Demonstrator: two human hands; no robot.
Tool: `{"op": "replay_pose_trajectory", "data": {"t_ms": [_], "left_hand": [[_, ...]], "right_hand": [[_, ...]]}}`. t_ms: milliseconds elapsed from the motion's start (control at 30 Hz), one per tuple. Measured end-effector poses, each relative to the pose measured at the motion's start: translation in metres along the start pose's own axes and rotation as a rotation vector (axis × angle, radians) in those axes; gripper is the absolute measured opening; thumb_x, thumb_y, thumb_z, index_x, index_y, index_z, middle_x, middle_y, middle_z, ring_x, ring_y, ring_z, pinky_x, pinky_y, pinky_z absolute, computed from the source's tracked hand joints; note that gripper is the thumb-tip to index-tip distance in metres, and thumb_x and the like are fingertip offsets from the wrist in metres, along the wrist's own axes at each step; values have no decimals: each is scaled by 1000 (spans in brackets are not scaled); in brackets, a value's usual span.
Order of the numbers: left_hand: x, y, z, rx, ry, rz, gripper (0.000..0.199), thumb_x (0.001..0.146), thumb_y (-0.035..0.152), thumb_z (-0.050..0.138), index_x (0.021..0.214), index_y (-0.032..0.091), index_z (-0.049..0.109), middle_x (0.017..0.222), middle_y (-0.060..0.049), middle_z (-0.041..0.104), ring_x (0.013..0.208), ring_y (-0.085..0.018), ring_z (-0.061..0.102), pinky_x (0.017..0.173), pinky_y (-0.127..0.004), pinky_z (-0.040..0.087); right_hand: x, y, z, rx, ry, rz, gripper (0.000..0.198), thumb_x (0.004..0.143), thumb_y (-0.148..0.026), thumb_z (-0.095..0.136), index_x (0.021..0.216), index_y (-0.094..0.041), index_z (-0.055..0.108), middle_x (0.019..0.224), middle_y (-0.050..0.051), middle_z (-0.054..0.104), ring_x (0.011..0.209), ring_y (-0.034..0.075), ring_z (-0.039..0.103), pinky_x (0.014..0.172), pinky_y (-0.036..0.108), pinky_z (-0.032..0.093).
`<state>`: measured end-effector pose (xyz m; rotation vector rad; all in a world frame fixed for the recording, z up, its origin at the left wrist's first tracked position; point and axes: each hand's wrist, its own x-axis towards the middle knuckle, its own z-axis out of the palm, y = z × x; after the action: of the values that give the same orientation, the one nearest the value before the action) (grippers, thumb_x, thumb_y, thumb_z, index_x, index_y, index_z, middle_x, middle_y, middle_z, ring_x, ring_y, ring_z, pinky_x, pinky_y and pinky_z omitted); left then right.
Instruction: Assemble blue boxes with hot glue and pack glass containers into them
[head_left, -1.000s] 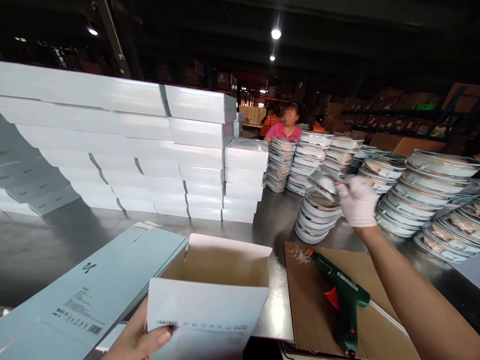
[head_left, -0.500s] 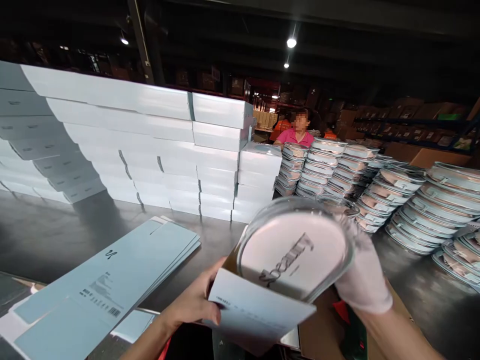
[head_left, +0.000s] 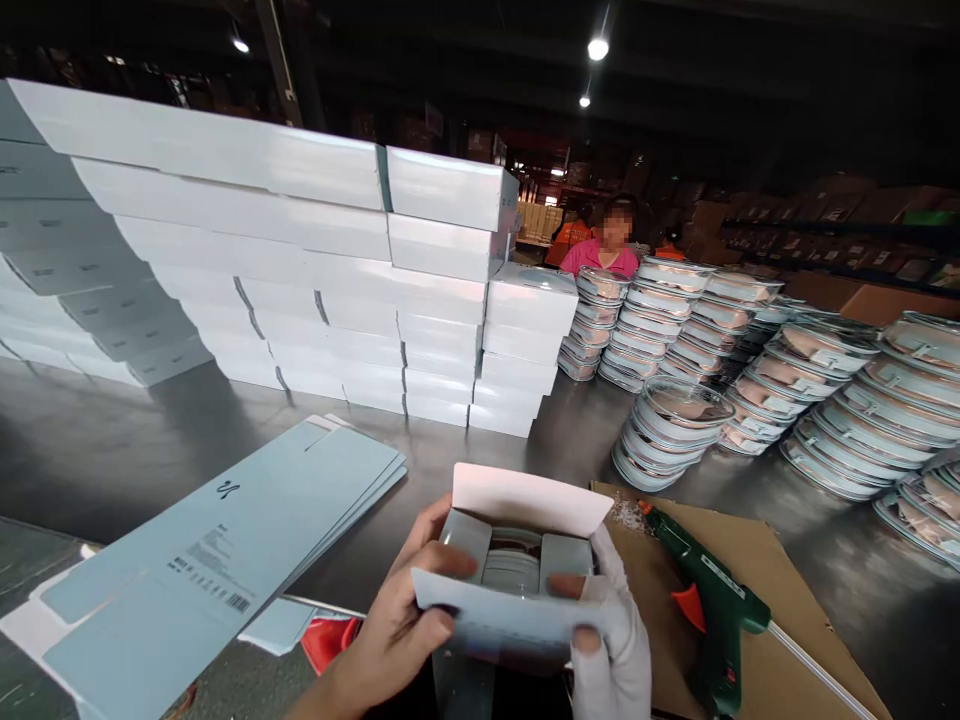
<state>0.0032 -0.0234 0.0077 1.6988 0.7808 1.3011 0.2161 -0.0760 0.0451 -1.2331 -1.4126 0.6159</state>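
Observation:
A pale blue carton (head_left: 517, 625) is upright in front of me, its end open and the flaps standing apart. Inside it shows the edge of a clear-edged case (head_left: 514, 570), between two side flaps folded inward. My left hand (head_left: 405, 600) is closed round the carton's left side, thumb on the front flap and fingers by the left side flap. My right hand (head_left: 619, 630), in a white glove with bare fingertips, grips the right side, fingertips at the right side flap and front flap. The case's lower part is hidden in the carton.
Flat pale blue cartons (head_left: 225, 560) lie to my left. A green glue gun (head_left: 724, 620) rests on a cardboard sheet (head_left: 795, 580) at right. White boxes (head_left: 322, 310) form a wall behind; stacked clear cases (head_left: 667, 430) stand right. A person in pink (head_left: 600, 258) is beyond.
The clear case, held half out of the carton by my right hand, has gone down inside it. My right hand has moved onto the carton, and both side flaps are now folded in.

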Motion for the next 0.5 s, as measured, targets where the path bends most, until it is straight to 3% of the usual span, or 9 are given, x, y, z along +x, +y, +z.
{"op": "replay_pose_trajectory", "data": {"t_ms": [67,167,233,300,367,400,433,500], "left_hand": [[2,11,10,-4,131,-43,43,102,59,47,104,23,69,148,-14,56,140,-38,50,108,-45,47],[2,22,19,-46,332,-107,25,104,50,50,119,30,55,154,-9,51,144,-30,46,112,-41,43],[3,24,15,13,260,-160,25,105,49,47,119,31,58,156,-8,48,147,-30,42,114,-42,41],[5,23,4,121,99,-206,32,106,49,43,118,31,67,154,-7,51,149,-33,41,115,-44,39],[8,20,-11,189,-31,-190,34,104,49,45,121,33,70,150,-8,56,148,-34,43,115,-46,42],[10,18,-17,209,-74,-165,34,102,49,50,123,34,70,146,-9,60,147,-35,45,115,-47,43],[11,17,-23,228,-116,-141,35,97,48,57,126,34,70,143,-9,63,146,-36,47,114,-47,45],[14,16,-33,262,-194,-106,45,87,44,71,130,34,69,139,-11,68,144,-39,49,111,-49,49]], "right_hand": [[-8,5,8,0,36,61,62,103,-46,50,161,-28,34,152,14,56,140,33,55,112,49,50],[-12,6,14,7,87,104,64,108,-38,37,166,-34,9,171,8,29,157,25,30,125,48,34],[-9,7,1,-15,39,86,68,108,-38,38,166,-37,2,173,4,23,158,22,26,126,46,33],[-3,14,-32,-130,37,35,69,105,-42,43,165,-34,9,169,9,34,151,23,42,121,47,41],[4,26,-80,-395,163,21,63,97,-51,51,154,-25,39,149,17,59,131,32,63,112,54,49],[6,34,-106,-600,266,78,54,89,-56,58,132,-22,60,128,20,72,115,37,72,107,59,51],[8,42,-130,-784,276,224,41,82,-57,63,106,-24,71,110,19,78,100,41,75,97,64,54],[10,57,-168,-918,212,432,31,68,-54,75,60,-27,64,62,12,73,59,41,73,68,65,58]]}}
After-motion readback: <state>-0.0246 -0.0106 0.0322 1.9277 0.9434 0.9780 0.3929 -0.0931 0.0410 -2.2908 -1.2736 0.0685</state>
